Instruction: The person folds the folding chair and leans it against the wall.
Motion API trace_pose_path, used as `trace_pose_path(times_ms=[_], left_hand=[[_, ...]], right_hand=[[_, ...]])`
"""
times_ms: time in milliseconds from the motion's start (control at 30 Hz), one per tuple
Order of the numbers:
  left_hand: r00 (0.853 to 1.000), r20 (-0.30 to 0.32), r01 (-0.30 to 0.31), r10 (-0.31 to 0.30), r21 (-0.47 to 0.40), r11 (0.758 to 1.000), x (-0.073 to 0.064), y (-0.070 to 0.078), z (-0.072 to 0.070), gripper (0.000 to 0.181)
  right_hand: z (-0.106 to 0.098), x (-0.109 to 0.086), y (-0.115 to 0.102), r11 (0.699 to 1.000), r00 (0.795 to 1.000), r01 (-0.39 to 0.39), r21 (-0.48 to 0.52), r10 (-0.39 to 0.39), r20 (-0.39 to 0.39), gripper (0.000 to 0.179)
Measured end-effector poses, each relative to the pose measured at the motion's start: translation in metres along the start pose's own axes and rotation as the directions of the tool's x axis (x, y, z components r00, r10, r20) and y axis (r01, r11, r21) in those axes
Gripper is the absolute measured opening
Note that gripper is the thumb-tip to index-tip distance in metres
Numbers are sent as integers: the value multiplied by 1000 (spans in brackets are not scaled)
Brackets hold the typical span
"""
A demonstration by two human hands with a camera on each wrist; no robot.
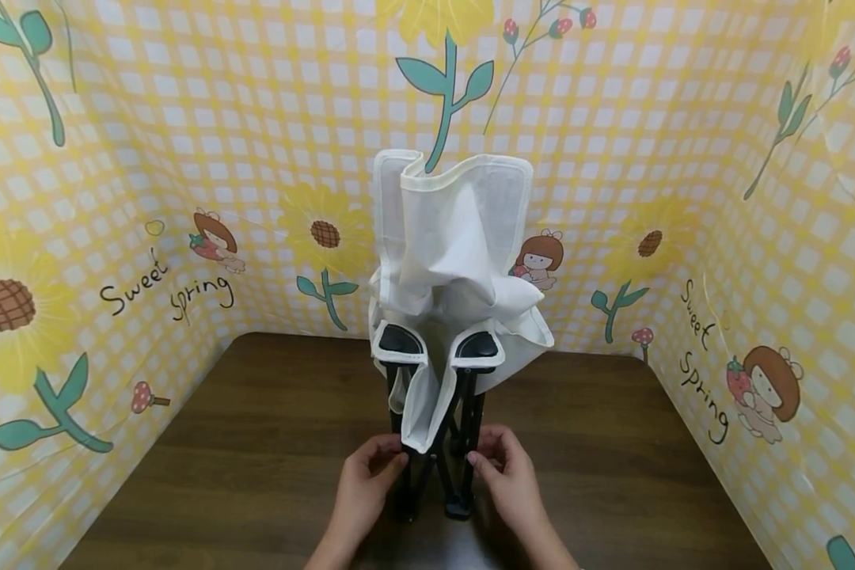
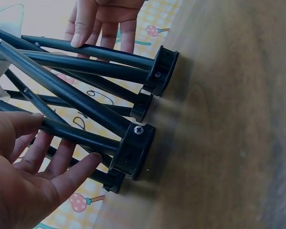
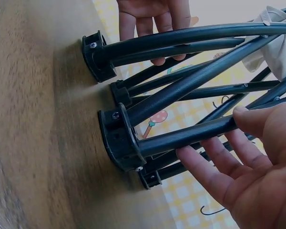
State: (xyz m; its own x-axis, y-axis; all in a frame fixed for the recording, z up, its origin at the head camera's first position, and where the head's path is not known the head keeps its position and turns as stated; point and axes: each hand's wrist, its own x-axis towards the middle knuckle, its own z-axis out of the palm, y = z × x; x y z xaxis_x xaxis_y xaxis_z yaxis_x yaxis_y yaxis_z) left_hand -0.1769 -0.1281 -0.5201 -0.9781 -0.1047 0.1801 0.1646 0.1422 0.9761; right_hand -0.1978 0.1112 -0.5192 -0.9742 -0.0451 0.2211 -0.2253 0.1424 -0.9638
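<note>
A small folding chair stands partly folded in the middle of the table, with a white fabric seat (image 1: 463, 237) over a black tube frame (image 1: 470, 423). My left hand (image 1: 366, 483) pinches a tube low on the left side, its thumb above and fingers beneath in the left wrist view. On the opposite side my right hand (image 1: 511, 479) pinches another leg tube (image 3: 186, 135) between thumb and fingers. Black plastic feet (image 2: 132, 150) with screws join the crossing tubes at the bottom. Two black corner caps (image 1: 476, 345) sit in the fabric's front pockets.
The brown wooden table (image 1: 598, 443) lies under the chair. A yellow checked cloth (image 1: 271, 119) with flowers and cartoon figures walls the back and both sides. The fabric's top edge rises in front of the back wall.
</note>
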Motion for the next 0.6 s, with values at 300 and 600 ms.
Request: trace_pose_path(times_ms=[300,600], left_hand=[[998,-26,-56,56,-20,998,1,-2,4,28],[998,-41,-43,46,56,997,5,-2,9,27]], right_hand=[[2,-3,-6,1000,1000,18,-26,-19,-18,38],[4,0,-4,994,999,40,-103,-41,-9,35]])
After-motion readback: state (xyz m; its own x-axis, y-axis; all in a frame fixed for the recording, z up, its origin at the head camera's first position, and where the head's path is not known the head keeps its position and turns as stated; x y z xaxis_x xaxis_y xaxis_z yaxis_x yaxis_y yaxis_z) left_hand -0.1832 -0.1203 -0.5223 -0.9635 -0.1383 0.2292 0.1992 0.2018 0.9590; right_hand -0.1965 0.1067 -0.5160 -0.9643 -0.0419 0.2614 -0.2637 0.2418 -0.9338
